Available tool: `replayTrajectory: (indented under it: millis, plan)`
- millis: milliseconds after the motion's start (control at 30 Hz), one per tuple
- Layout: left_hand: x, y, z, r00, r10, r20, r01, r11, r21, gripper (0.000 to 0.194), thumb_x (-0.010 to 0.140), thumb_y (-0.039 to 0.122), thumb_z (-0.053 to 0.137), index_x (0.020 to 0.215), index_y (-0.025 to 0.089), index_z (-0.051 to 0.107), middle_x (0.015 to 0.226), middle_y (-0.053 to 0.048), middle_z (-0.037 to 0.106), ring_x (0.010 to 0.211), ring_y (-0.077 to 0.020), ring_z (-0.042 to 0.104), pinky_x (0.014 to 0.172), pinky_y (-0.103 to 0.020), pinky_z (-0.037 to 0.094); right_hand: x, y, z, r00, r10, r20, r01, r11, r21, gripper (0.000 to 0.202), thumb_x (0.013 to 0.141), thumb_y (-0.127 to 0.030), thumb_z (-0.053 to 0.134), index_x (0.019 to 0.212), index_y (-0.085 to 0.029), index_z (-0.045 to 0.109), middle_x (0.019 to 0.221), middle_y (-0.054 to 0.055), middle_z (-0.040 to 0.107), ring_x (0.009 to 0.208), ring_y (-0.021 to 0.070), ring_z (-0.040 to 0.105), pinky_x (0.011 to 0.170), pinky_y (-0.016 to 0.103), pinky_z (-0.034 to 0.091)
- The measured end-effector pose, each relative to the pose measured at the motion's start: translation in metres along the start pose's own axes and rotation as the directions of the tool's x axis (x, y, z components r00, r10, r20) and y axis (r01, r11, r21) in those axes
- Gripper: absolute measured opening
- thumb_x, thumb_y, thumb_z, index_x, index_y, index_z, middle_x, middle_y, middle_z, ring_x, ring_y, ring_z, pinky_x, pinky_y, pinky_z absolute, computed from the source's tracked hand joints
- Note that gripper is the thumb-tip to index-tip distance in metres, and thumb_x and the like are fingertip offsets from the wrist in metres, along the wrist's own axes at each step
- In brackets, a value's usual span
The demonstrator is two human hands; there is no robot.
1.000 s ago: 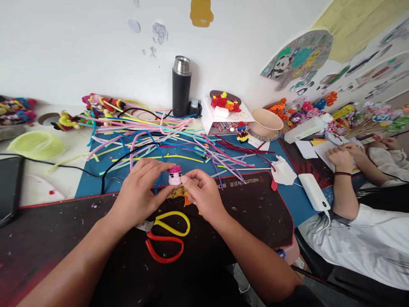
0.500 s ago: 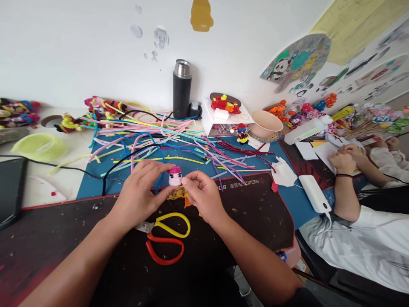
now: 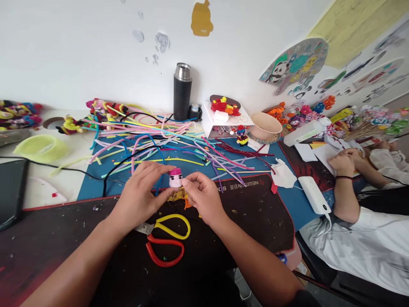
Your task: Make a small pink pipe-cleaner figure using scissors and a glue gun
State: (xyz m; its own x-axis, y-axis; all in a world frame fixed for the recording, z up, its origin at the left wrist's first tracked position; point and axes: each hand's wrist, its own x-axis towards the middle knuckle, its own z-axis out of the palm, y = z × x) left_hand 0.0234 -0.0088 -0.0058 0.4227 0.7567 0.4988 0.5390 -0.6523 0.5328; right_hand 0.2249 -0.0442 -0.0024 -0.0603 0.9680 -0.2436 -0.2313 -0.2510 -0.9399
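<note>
Left hand (image 3: 139, 197) is pinching chenille doll head (image 3: 175, 179); right hand (image 3: 205, 197) is pressing fingertips together alongside. Probably detailing; next needs steady grip.

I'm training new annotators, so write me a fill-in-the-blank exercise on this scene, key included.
1. Between the left hand and right hand, the figure has a ____ top.
2. The scissors have one yellow handle and one ____ handle.
3. In this view, the flask stands to the ____ of the bowl.

Missing words: pink; red; left.
</note>
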Motion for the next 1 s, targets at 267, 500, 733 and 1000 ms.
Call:
replayTrajectory:
  millis: [267,500,733,1000]
  plan:
    - [0.000,-0.003,-0.001,0.999,-0.045,0.004,0.045,0.999,-0.021,0.031,0.106,0.039,0.069,0.134,0.025,0.070,0.122,-0.010,0.079,0.112,-0.0311,0.071,0.102,-0.047,0.054,0.000,0.003,-0.001,1.000,-0.014,-0.018,0.015,1.000,0.021,0.045,0.086,-0.061,0.085,0.086,-0.024,0.061,0.051,-0.012,0.040,0.043,0.0081,0.033,0.043,0.023,0.025]
    - [0.000,-0.010,0.003,0.993,-0.117,-0.002,0.117,0.992,-0.042,0.032,0.105,0.041,0.069,0.133,0.026,0.071,0.123,-0.010,0.081,0.114,-0.0319,0.072,0.100,-0.048,0.058,-0.003,0.000,-0.001,0.998,-0.025,-0.064,0.027,0.999,0.031,0.044,0.086,-0.059,0.086,0.086,-0.023,0.061,0.053,-0.012,0.038,0.044,0.0069,0.026,0.042,0.022,0.022]
    - [-0.002,-0.017,0.007,0.988,-0.151,-0.025,0.150,0.988,-0.040,0.032,0.105,0.042,0.067,0.131,0.025,0.072,0.122,-0.011,0.080,0.113,-0.0325,0.072,0.100,-0.050,0.058,-0.007,0.000,-0.007,0.995,-0.022,-0.098,0.025,0.999,0.035,0.047,0.085,-0.062,0.087,0.086,-0.023,0.061,0.050,-0.014,0.034,0.042,0.0064,0.024,0.042,0.022,0.020]
    - [-0.003,-0.021,0.009,0.995,-0.100,-0.031,0.100,0.995,-0.001,0.032,0.104,0.038,0.068,0.133,0.024,0.070,0.122,-0.010,0.081,0.113,-0.0309,0.072,0.101,-0.047,0.058,-0.013,0.009,-0.015,0.991,-0.037,-0.130,0.041,0.999,0.034,0.047,0.086,-0.062,0.086,0.089,-0.021,0.063,0.052,-0.014,0.036,0.044,0.0063,0.026,0.043,0.021,0.022]
